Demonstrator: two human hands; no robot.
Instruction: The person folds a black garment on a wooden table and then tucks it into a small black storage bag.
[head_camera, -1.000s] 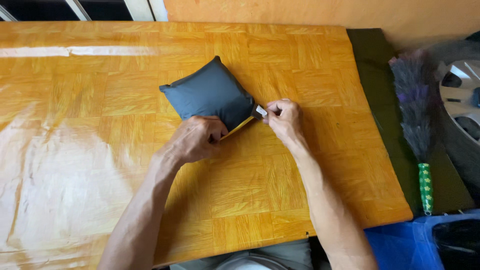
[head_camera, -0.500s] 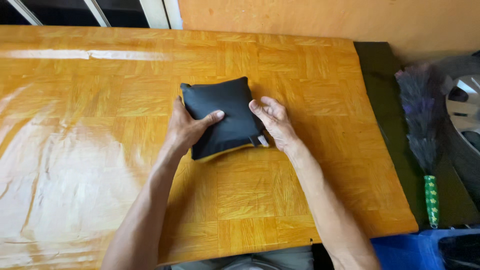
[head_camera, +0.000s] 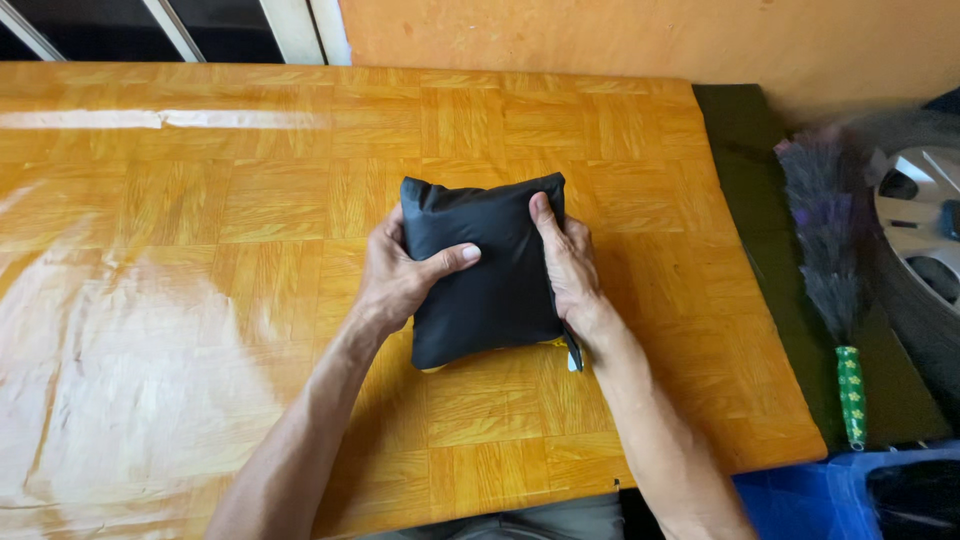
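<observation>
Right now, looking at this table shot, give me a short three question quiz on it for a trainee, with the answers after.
1. True or false: both hands grip the black pouch.
2. Which lies off the table's right edge? A) a feather duster with a green handle B) a red bucket C) a folded newspaper
3. Fill in: the left hand's thumb lies across the pouch's ____ face.

Key
1. True: the left hand holds its left side and the right hand its right side, over the wooden table.
2. A: the feather duster lies on the dark mat.
3. Top.
</observation>
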